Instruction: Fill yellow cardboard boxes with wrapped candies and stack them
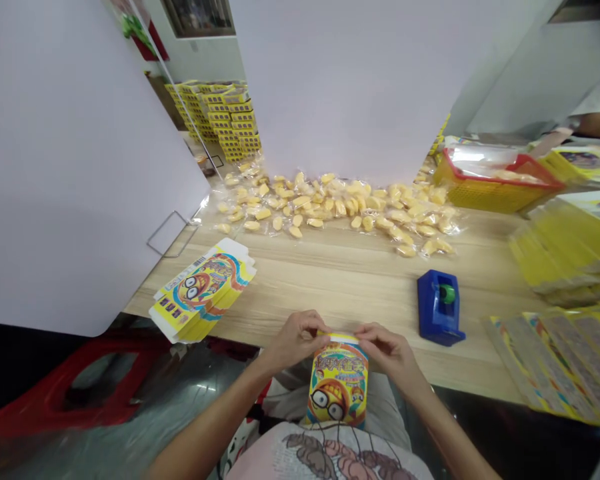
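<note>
A yellow printed box (338,387) with a cartoon face in glasses stands over my lap, close against the table's front edge. My left hand (300,340) pinches the upper left corner of the box, by its white top flap. At the upper right corner, the fingers of my right hand (384,347) are closed on the same flap. To the left on the table lies a stack of flat yellow boxes (200,290). A blue tape dispenser (437,307) with a green core sits to the right of my right hand.
Wrapped yellow pieces (340,203) spread along the table's back. A red-rimmed yellow basket (495,190), stacked boxes (575,247) and flat cartons (555,360) are at right. White panels rise behind; a red stool (80,387) is lower left. Another person's arm (597,125) shows upper right.
</note>
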The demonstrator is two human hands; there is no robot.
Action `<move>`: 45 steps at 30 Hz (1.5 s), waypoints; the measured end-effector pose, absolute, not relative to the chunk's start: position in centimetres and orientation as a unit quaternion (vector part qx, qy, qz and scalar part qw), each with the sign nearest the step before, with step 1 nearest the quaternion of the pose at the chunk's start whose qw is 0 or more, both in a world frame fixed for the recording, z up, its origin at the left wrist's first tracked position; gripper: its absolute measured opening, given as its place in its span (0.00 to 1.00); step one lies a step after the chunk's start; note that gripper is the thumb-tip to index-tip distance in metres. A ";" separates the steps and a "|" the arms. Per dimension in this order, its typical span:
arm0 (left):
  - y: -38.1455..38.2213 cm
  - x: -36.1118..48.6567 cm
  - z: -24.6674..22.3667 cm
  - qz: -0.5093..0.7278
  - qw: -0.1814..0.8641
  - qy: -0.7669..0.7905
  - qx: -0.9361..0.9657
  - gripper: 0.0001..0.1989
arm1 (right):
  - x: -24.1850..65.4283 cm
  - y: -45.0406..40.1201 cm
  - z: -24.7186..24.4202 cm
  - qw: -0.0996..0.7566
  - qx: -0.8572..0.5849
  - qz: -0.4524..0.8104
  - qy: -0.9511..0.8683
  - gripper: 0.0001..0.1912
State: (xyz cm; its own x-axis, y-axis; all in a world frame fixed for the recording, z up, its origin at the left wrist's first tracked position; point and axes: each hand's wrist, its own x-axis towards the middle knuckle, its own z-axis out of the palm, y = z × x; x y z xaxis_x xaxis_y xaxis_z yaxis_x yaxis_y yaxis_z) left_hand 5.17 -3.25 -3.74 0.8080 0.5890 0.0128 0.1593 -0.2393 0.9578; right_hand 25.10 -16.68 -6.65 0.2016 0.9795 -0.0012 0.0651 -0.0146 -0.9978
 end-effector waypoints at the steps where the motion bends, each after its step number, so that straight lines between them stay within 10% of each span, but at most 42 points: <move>1: -3.2 5.2 -3.7 0.194 0.576 0.249 0.754 0.09 | 25.0 -16.5 -6.4 0.521 -0.581 0.430 -0.454 0.10; 25: -4.0 5.0 -6.8 0.213 0.632 0.260 0.698 0.08 | 22.8 -18.0 -6.3 0.579 -0.580 0.346 -0.456 0.08; 33: -5.4 6.8 -6.9 0.215 0.766 0.361 0.486 0.17 | 30.9 -20.2 -6.8 0.608 -0.760 -0.009 -0.227 0.14; 45: -1.2 6.8 -4.9 0.264 0.730 0.364 0.515 0.21 | 32.6 -19.5 -8.9 0.670 -0.733 -0.036 -0.112 0.14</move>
